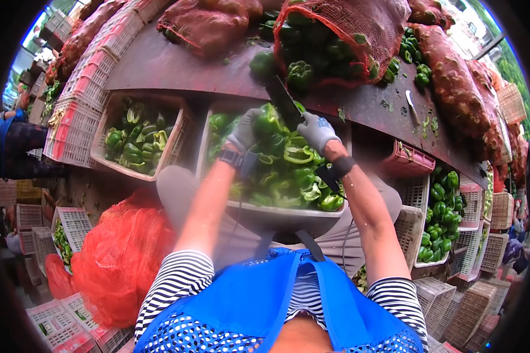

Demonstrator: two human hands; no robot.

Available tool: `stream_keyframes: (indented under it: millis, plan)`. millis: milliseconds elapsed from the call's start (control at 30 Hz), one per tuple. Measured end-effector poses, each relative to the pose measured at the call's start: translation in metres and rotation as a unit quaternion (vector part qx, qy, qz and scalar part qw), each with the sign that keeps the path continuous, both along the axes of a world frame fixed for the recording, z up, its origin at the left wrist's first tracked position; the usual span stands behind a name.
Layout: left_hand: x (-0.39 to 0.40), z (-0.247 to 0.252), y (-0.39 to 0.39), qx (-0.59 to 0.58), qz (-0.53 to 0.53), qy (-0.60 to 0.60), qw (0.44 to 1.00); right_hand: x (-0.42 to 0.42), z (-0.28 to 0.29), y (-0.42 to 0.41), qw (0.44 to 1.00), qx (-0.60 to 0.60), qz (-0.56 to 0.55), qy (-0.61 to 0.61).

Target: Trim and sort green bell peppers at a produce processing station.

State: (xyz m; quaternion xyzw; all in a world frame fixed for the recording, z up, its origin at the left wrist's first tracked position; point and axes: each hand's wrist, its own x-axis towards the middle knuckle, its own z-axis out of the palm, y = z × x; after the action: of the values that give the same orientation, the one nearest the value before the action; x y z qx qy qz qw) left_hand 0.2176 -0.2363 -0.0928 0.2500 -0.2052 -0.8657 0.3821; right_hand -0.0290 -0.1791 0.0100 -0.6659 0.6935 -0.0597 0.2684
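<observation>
My left hand [246, 130], in a grey glove, grips a green bell pepper [269, 120] over the crate in front of me. In my gloved right hand [317, 128] is a dark, broad-bladed knife [284, 98], its blade slanting up and left beside the pepper. Below both hands a white plastic crate [287, 211] on my lap holds green bell peppers, several cut open [299, 154]. Just beyond the knife tip, a whole pepper [262, 64] lies on the dark table [159, 66] beside an open red mesh sack [335, 35] full of peppers.
A second crate of peppers [98, 143] stands at left, near stacked crates [88, 75]. Red mesh netting [119, 260] is piled at lower left. A small knife [411, 105] and filled sacks [452, 79] lie on the table's right. Another pepper crate [433, 263] stands at right. Part of a person [24, 143] shows far left.
</observation>
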Motion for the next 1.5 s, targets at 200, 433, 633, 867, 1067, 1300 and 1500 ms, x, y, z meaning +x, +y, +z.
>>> stream_keyframes:
  millis: [200,433,633,867,1067,1300,1500]
  plan:
    - [0.050,0.077,-0.031,-0.153,-0.041,-0.160,0.974,-0.024,-0.029,0.049,0.978,0.028,-0.087,-0.188]
    - [0.010,0.087,-0.158,-0.371,0.090,-0.694,0.610,-0.086,-0.027,0.093,0.924,-0.055,-0.194,-0.324]
    - [-0.051,0.034,-0.209,-0.392,0.163,-0.867,0.262,-0.112,-0.032,0.084,0.881,-0.068,-0.236,-0.405]
    - [-0.161,0.066,-0.144,-0.622,0.008,-0.561,0.547,-0.131,-0.055,0.080,0.834,-0.082,-0.293,-0.461]
    - [-0.194,0.075,-0.161,-0.426,-0.026,-0.526,0.735,-0.135,-0.056,0.084,0.794,-0.081,-0.306,-0.520]
    - [-0.192,0.029,-0.158,-0.586,0.052,-0.567,0.577,-0.127,-0.067,0.074,0.776,-0.083,-0.302,-0.548]
    - [-0.201,0.058,-0.169,-0.452,0.030,-0.507,0.734,-0.126,-0.071,0.075,0.793,-0.114,-0.321,-0.505]
